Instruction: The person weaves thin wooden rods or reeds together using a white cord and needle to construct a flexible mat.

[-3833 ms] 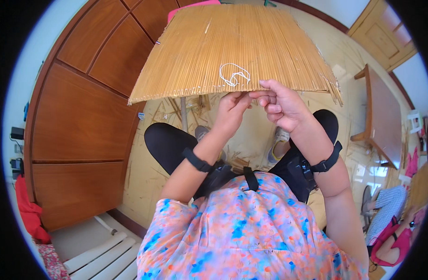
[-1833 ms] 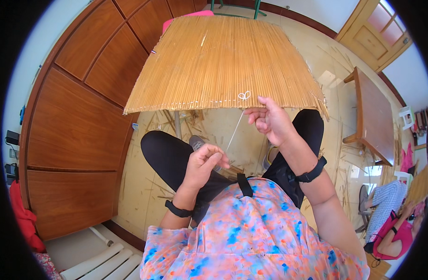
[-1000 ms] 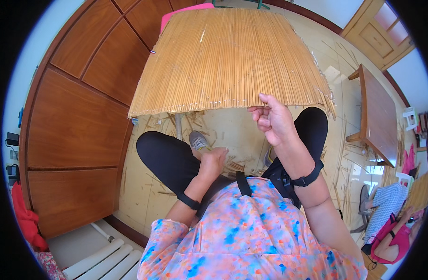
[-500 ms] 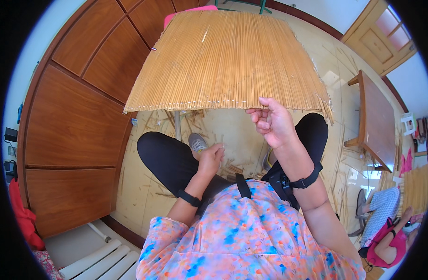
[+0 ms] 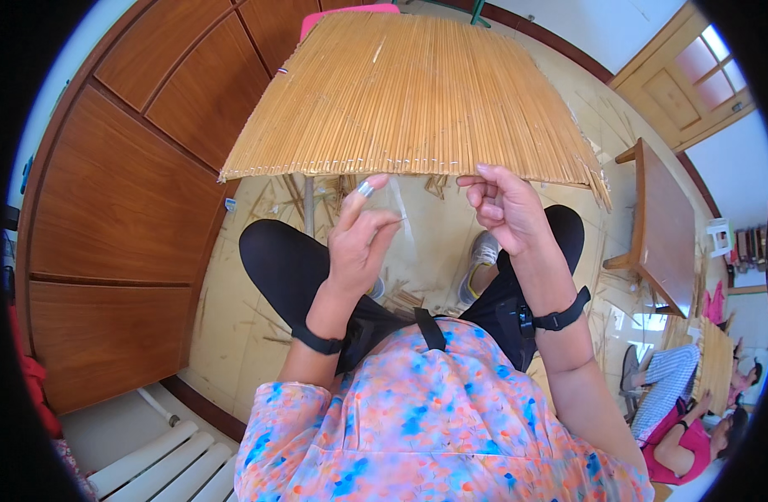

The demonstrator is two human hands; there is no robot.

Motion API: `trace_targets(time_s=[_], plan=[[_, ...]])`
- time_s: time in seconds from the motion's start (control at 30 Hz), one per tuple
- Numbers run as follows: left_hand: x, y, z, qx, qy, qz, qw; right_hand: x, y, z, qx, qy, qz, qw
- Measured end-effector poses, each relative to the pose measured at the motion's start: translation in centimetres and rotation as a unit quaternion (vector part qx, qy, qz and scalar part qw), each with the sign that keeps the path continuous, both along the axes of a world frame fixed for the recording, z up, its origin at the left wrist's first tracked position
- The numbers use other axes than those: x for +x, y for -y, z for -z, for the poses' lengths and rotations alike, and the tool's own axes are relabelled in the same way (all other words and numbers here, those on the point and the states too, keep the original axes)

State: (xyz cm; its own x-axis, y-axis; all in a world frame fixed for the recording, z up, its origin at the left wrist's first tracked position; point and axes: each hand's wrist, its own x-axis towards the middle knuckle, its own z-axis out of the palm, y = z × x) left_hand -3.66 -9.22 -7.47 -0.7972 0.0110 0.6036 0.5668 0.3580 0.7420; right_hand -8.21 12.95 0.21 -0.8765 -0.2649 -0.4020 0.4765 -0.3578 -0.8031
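Observation:
A broad mat of thin straw-coloured stalks (image 5: 409,96) lies raised in front of me, with white stitches along its near edge. My right hand (image 5: 508,209) grips that edge right of the middle, thumb on top and fingers bent beneath. Just below the edge, to the left, is my left hand (image 5: 357,247). Its index finger stretches up near the mat and wears a silver band (image 5: 365,189). The thumb and other fingers are pinched together; what they hold, if anything, is too small to make out.
Loose stalks (image 5: 409,299) litter the tiled floor. Wooden cabinets (image 5: 120,209) stand at the left, a white slatted radiator (image 5: 149,456) at lower left. A brown table (image 5: 664,226) lies on its side at right. A person in pink (image 5: 681,443) sits with another mat (image 5: 714,360) at lower right.
My left hand has risen from between my knees to just under the mat's near edge, its index finger now extended. My right hand keeps its hold on the edge.

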Motion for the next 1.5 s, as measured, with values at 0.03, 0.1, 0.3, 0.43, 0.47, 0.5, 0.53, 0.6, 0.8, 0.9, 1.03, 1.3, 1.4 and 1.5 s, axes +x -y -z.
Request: trace_targets(time_s=[0.03,0.1,0.3,0.43,0.47,0.5,0.53,0.6,0.8,0.9,1.03,1.3,1.4,1.5], plan=[[-0.9,-0.3,-0.8,-0.061,-0.064,0.022,0.996,0.1,0.1,-0.3,0.004,-0.004,0.013,1.000],[-2.0,-0.7,-2.1,-0.105,-0.114,0.034,0.987,0.0,0.2,-0.9,0.008,-0.014,0.024,1.000],[-4.2,-1.5,-4.8,-0.066,-0.110,-0.030,0.991,-0.2,-0.7,-1.3,-0.007,-0.072,0.025,0.997],[-5.4,-1.7,-5.0,-0.019,-0.124,-0.012,0.992,0.5,-0.7,-1.6,0.023,-0.119,0.022,0.992],[-5.3,-1.6,-5.5,-0.021,-0.125,-0.013,0.992,1.1,-0.3,-1.4,0.188,-0.211,0.089,0.955],[-5.2,-1.5,-6.2,-0.020,-0.120,-0.015,0.993,1.3,-0.2,-1.2,0.347,-0.293,0.154,0.877],[-5.1,-1.5,-6.9,-0.019,-0.114,-0.017,0.993,0.9,-0.3,0.5,0.458,-0.507,0.255,0.685],[-5.2,-0.7,-8.0,-0.039,-0.136,-0.021,0.990,0.1,-0.5,-1.3,0.519,-0.621,0.271,0.522],[-6.0,0.4,-11.6,-0.103,-0.176,-0.005,0.979,-1.4,-0.4,-4.6,0.556,-0.694,0.356,0.288],[-7.0,1.2,-13.1,-0.109,-0.208,-0.011,0.972,-2.6,-0.3,-6.7,0.594,-0.708,0.184,0.336],[-7.8,2.2,-14.8,-0.084,-0.171,0.019,0.982,-3.3,0.9,-8.9,0.621,-0.702,0.125,0.325],[-6.0,1.0,-16.2,0.092,-0.219,-0.073,0.969,-6.9,1.6,-13.8,0.610,-0.736,0.151,0.251],[-6.7,-0.5,-15.9,0.115,-0.181,-0.034,0.976,-7.6,1.8,-15.6,0.614,-0.735,0.136,0.255],[-7.3,-1.6,-16.3,0.137,-0.114,0.017,0.984,-8.1,2.3,-16.8,0.614,-0.732,0.122,0.268]])
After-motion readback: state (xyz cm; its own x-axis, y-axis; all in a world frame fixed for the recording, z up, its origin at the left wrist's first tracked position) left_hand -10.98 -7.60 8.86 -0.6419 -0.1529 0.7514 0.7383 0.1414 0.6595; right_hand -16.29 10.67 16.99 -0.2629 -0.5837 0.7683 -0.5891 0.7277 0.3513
